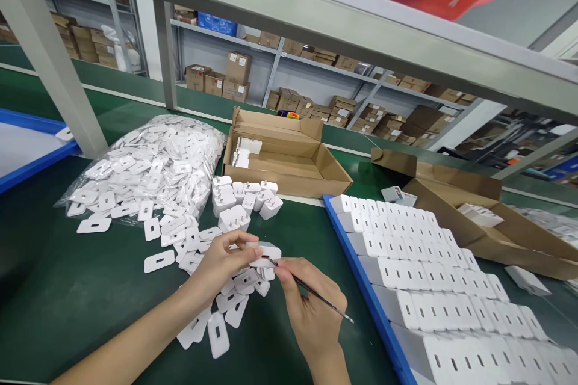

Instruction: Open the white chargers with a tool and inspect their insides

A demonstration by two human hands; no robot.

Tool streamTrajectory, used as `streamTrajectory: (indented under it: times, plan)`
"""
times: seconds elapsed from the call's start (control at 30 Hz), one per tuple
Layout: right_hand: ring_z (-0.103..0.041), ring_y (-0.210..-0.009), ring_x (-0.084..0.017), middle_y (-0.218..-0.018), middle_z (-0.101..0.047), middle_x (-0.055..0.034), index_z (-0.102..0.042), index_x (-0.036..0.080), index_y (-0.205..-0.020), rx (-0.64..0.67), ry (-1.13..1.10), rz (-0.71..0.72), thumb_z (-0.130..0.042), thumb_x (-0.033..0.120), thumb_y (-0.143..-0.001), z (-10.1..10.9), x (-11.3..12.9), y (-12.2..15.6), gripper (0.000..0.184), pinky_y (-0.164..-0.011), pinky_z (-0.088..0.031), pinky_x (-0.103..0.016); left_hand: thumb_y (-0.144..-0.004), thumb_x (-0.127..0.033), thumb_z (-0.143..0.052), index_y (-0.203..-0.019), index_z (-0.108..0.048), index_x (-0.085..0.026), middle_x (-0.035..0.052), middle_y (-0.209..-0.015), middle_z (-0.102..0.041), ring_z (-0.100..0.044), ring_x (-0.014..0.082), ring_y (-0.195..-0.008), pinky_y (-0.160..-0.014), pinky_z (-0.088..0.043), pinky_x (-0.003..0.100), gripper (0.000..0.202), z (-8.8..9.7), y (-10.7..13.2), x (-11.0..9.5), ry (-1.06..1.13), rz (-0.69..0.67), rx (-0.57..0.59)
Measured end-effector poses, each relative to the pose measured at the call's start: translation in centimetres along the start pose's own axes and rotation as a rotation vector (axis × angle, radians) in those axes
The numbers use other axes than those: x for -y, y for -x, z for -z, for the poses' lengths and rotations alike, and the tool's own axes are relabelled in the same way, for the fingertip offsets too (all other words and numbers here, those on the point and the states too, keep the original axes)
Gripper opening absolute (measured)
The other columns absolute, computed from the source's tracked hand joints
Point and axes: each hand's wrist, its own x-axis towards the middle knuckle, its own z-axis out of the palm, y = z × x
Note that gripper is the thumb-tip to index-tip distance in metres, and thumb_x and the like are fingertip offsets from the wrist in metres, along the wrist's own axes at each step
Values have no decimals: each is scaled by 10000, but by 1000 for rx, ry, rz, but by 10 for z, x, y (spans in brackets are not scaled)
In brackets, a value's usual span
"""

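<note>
My left hand (223, 261) is closed around a white charger block (266, 251), held just above the green table. My right hand (311, 307) pinches a thin dark tool (316, 295) whose tip touches the charger's front. Under and beside my hands lie several flat white plastic pieces (217, 331) with slots. A small cluster of white chargers (244, 198) stands just beyond my hands.
A clear bag full of white plastic pieces (153, 162) lies at the left. An open cardboard box (289, 156) sits behind. A blue tray (365, 289) with rows of white chargers fills the right. More cardboard boxes (474, 204) lie far right; a metal post (49, 54) stands left.
</note>
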Motion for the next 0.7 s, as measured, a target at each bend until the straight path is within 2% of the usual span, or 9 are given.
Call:
streamTrajectory:
  times: [0.13,0.27,0.37,0.43,0.53,0.6,0.63,0.7]
  plan:
    - [-642,-545,-163,-655,-688,-23,-650,212,-827,21,69,97,-588,111,-843,0,-7,2,120,-498,-503,-261,-671,-460,-748,-842,-658,-192,-14,-757,-545,-576,157,-764,-777,-491,305,330,-3,0,5,7,40,23]
    - [-598,-470,-154,-614,-677,-28,-653,214,-894,-11,172,203,-528,151,-879,-3,-15,1,141,-432,-461,-257,-666,-467,-755,-776,-654,-179,-27,-677,-506,-571,152,-700,-796,-507,345,324,-9,1,12,28,73,80]
    - [-560,-450,-140,-586,-647,-17,-628,216,-824,19,168,161,-484,169,-904,-3,-16,-5,171,-420,-429,-253,-691,-463,-740,-746,-640,-178,-10,-711,-538,-584,158,-736,-809,-505,339,306,-13,3,14,89,99,154]
    - [-532,-468,-129,-561,-588,3,-587,217,-731,5,54,71,-469,195,-920,4,-13,-10,224,-436,-422,-249,-696,-459,-738,-782,-631,-191,-5,-750,-559,-587,159,-757,-785,-495,314,301,-12,3,12,110,110,143]
    - [-564,-628,-146,-642,-555,-5,-537,213,-650,-192,-157,-84,-446,271,-948,18,-6,-13,317,-642,-518,-307,-710,-455,-723,-890,-616,-226,15,-888,-590,-598,182,-851,-771,-481,293,310,-8,5,5,61,39,29]
    - [-571,-662,-138,-792,-601,-24,-556,205,-667,-262,-243,-287,-457,320,-948,22,-2,-11,319,-763,-540,-361,-740,-419,-702,-947,-599,-253,23,-983,-569,-582,203,-958,-828,-474,303,284,-5,7,1,-19,-125,-71]
    - [-549,-594,-113,-863,-617,-31,-583,202,-716,-233,-290,-427,-470,351,-941,20,-1,-9,292,-741,-558,-361,-755,-386,-693,-961,-590,-267,20,-984,-548,-569,206,-977,-842,-470,308,259,-3,8,0,-83,-248,-132]
    - [-406,-411,-46,-930,-627,-38,-616,207,-910,-90,-453,-699,-521,437,-902,7,0,-2,250,-554,-576,-313,-766,-301,-690,-979,-572,-287,15,-951,-493,-543,204,-948,-817,-473,306,244,-1,11,1,-280,-564,-262]
